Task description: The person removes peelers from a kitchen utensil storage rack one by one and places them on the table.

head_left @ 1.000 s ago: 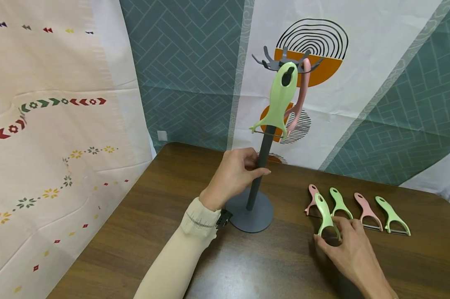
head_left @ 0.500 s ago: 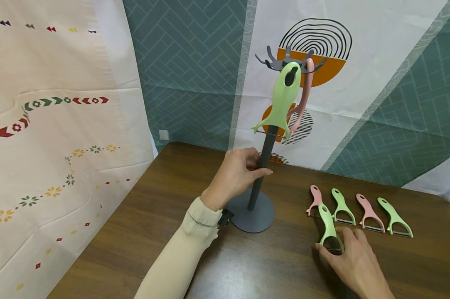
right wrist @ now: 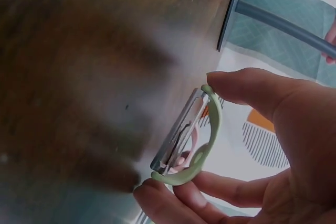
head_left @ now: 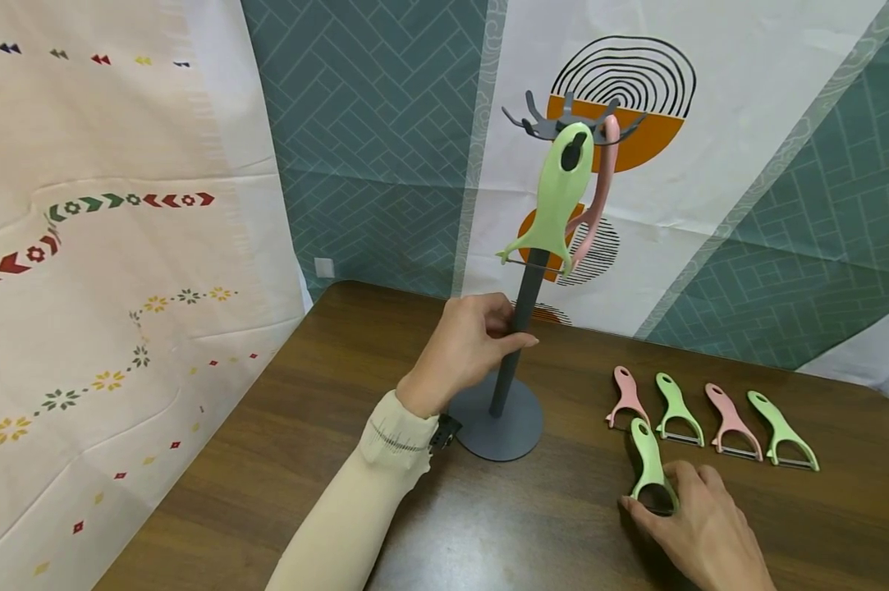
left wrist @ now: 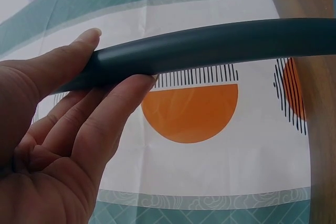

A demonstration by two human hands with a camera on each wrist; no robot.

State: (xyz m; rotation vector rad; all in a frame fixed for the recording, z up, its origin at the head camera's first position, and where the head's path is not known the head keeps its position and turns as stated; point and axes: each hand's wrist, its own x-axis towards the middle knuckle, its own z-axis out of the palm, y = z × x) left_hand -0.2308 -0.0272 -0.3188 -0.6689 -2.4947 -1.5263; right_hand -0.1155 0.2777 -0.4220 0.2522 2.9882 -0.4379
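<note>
Four glossy peelers (head_left: 671,398) lay on the wood-grain tbl (head_left: 562,525); just nearer me, my R hand (head_left: 706,521), thumb & fingers part-spread, pinched a green Y-shaped peeler (head_left: 647,451) by its fork ends. My L hand (head_left: 459,349) gripped a smooth, round grey post (head_left: 505,379).

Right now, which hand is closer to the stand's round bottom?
The left hand: it grips the pole above the round bottom; the right hand is farther off, to the right, holding a green peeler.
</note>
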